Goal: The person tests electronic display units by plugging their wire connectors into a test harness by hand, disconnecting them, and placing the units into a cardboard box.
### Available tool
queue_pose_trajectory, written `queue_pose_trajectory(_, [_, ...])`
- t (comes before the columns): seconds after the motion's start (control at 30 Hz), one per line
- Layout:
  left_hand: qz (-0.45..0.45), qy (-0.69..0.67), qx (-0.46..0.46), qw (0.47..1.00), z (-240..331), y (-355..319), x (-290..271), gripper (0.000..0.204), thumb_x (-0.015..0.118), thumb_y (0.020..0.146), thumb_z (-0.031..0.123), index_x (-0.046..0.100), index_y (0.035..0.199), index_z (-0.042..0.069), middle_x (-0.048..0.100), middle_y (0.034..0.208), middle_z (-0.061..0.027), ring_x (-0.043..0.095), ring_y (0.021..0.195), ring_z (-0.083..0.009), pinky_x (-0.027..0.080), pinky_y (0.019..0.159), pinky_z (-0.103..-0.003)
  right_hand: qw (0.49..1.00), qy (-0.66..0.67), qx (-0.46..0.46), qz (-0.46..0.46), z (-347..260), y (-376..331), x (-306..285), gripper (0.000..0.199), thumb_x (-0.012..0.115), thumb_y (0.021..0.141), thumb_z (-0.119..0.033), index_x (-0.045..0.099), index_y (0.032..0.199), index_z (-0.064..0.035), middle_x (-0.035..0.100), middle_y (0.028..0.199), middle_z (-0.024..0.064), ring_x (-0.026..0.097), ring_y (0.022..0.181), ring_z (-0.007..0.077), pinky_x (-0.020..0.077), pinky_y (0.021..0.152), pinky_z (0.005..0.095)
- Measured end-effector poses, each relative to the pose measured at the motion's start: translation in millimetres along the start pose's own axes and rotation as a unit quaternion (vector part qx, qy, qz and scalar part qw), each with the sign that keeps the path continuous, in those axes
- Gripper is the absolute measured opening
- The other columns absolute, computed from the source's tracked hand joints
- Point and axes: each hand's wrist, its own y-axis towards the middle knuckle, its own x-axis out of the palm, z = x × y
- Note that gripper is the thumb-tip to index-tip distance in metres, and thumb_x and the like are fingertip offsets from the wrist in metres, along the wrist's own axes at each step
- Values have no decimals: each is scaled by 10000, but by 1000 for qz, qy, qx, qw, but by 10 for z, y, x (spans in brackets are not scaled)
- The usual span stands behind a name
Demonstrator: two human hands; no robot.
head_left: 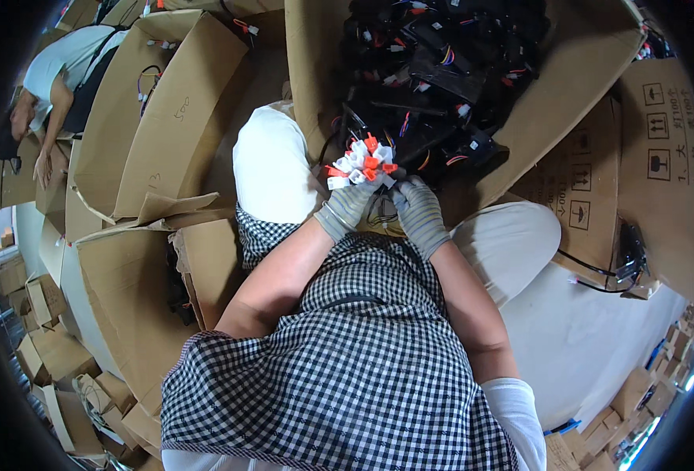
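A bunch of wire connectors (360, 163), white and red plastic, sticks up from my gloved left hand (345, 209). That hand is closed round the bunch, just below the plugs. My right hand (421, 213), in the same grey striped kind of glove, is close beside it on the right. Its fingertips are pinched together at the bunch's right edge; what they hold is too small to make out. Thin wires (382, 216) hang between the two hands. Right beyond them, black wired units (441, 78) with coloured leads and plugs fill a large carton (571, 98).
Tall open cartons (170, 118) stand at the left, with another carton (127, 290) nearer me. At the right, a printed carton (653, 165) has a black cabled part (631, 255) against it. Another person (64, 86) bends over at the far left. My checked apron (347, 345) covers my lap.
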Motion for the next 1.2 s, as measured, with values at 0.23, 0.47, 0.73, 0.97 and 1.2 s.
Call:
queue_pose_trajectory(0.23, [-9, 360, 182, 915, -134, 43, -38, 149, 571, 847, 111, 589, 981, 50, 595, 900, -83, 575, 778, -202, 459, 635, -309, 986, 160, -12, 40, -109, -233, -264, 211, 563, 851, -231, 619, 913, -37, 602, 900, 118, 586, 725, 252, 468, 652, 341])
queue_pose_trajectory(0.47, [53, 827, 544, 132, -554, 71, -217, 300, 497, 879, 292, 436, 1156, 193, 526, 1061, -87, 549, 664, -191, 419, 506, -319, 889, 400, 217, -59, -252, -112, -731, 366, 543, 883, -387, 645, 920, -37, 542, 631, -24, 440, 553, 36, 358, 514, 195])
queue_pose_trajectory(0.73, [-2, 624, 462, 630, -461, -86, -105, 437, 543, 853, 322, 385, 1258, 280, 521, 1154, -93, 525, 658, -137, 426, 463, -254, 896, 281, 231, -253, -38, 104, -837, 303, 596, 856, -330, 653, 835, -33, 506, 596, -45, 404, 510, 37, 320, 463, 202])
queue_pose_trajectory(0.97, [-131, 577, 450, 668, -672, -201, -255, 617, 505, 870, 160, 234, 1391, 346, 430, 1299, -119, 570, 717, -158, 480, 493, -253, 775, 438, 204, -406, 271, 100, -754, 237, 638, 825, -296, 651, 861, -63, 567, 672, -12, 400, 501, 37, 304, 442, 197])
queue_pose_trajectory(1.2, [-58, 674, 406, 615, -576, -102, -310, 271, 636, 786, 297, 503, 964, 142, 516, 923, -75, 536, 676, -198, 420, 494, -311, 810, 462, 178, -315, 233, 165, -532, 287, 608, 851, -324, 648, 825, -41, 436, 567, -63, 361, 485, 41, 283, 437, 204])
